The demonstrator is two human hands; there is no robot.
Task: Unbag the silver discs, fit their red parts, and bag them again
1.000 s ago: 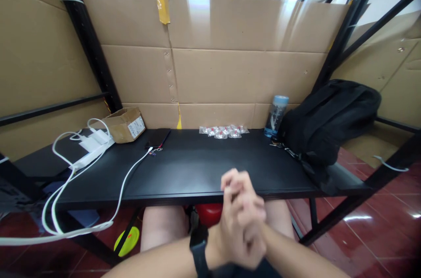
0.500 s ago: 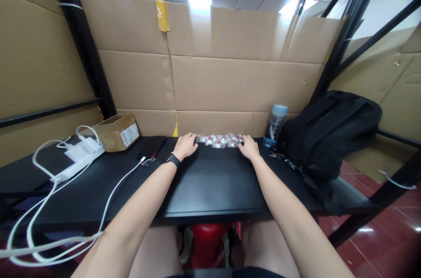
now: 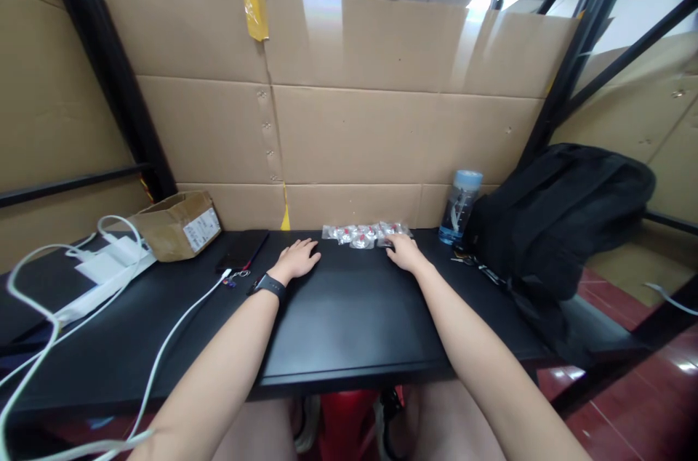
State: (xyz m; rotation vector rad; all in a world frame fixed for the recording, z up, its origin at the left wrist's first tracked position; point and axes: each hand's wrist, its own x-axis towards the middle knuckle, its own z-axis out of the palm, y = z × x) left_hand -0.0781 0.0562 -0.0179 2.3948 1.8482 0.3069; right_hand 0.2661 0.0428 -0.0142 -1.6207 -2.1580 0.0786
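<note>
Far left from my seat, the chargers sit on the worktop, then the box, then a dark slab with the cable ending just in front of it. Now the left hand: half a second ago it was up at the near end of the packets, and it has drawn back and leftward! I read it as palm down, fingers spread, its grip released, nothing in it. The packets themselves lie in a row at the back, by the foot of the cardboard, and that row looks much as it did. On to the right hand, which has come inward from beyond the row's right end and is now over its front edge. Fingers at the packets there; whether that grip has closed on one, I can't tell from here. So only the right hand is at the packets now. Past it stands the bottle, upright, and the backpack slumps just beside.
</note>
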